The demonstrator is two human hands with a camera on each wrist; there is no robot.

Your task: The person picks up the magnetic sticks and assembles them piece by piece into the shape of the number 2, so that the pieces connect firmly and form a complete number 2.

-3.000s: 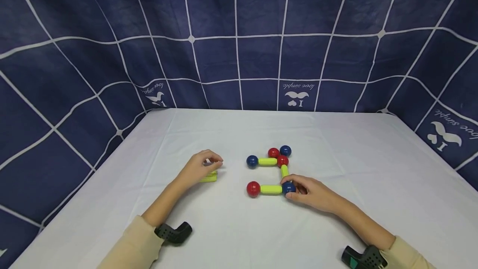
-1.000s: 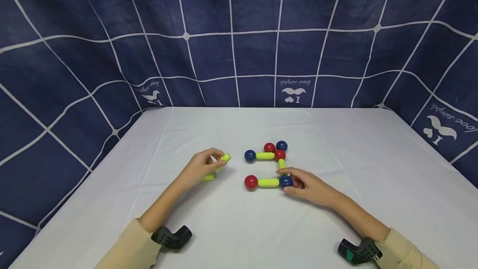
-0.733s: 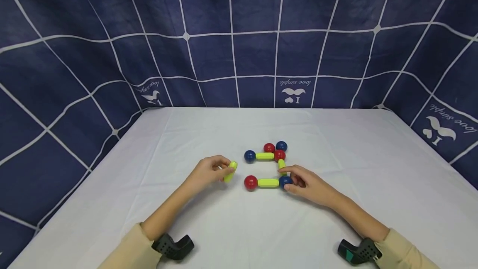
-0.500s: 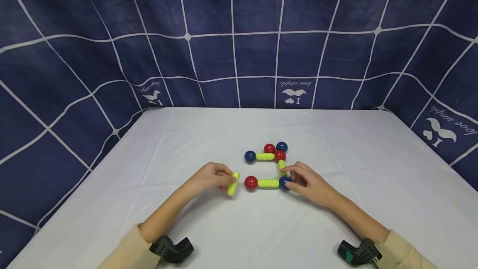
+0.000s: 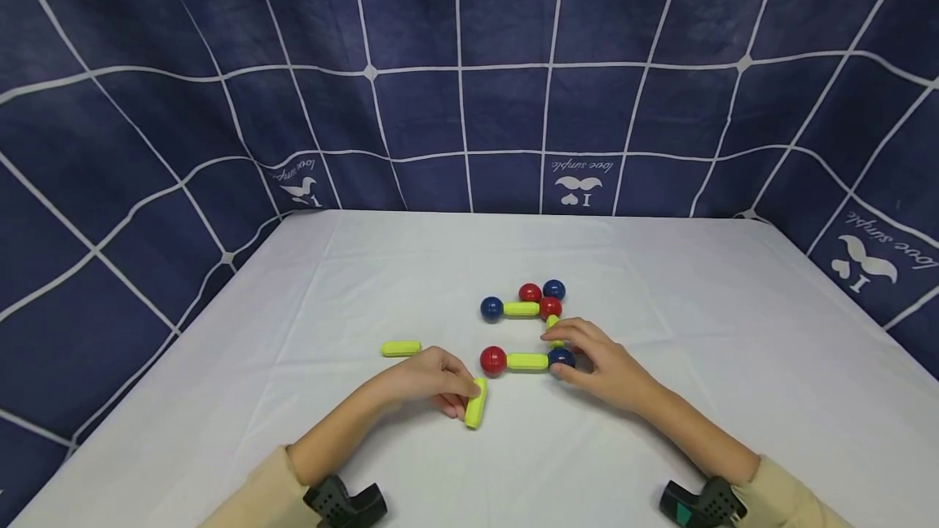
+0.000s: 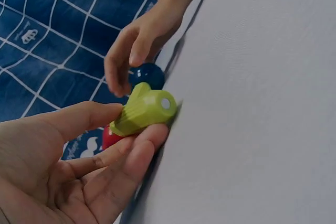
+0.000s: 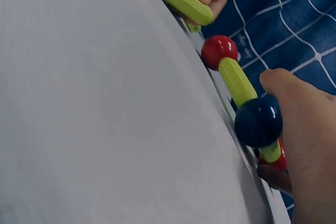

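Observation:
My left hand [image 5: 438,381] pinches a yellow-green magnetic stick [image 5: 476,404] between thumb and fingers. In the left wrist view a pale round spot shows at the near end of the held stick [image 6: 149,108]. This stick is just in front of a red magnetic ball [image 5: 493,361], which a second stick [image 5: 527,362] joins to a blue ball [image 5: 562,359]. My right hand [image 5: 605,365] holds the blue ball, thumb on its near side and fingers over a third stick [image 5: 553,324] leading away. The right wrist view shows the blue ball [image 7: 259,121] beside my thumb.
At the far end of that third stick sits another red ball [image 5: 550,307], with a stick [image 5: 522,310] running left to a blue ball [image 5: 491,309]. A further red ball [image 5: 530,292] and blue ball [image 5: 553,289] cluster behind. One loose stick [image 5: 401,348] lies left on the white cloth [image 5: 381,267].
My left hand has lifted a stick from the left and carried it right and nearer, uncovering the loose stick left behind. My right hand stays at the blue ball.

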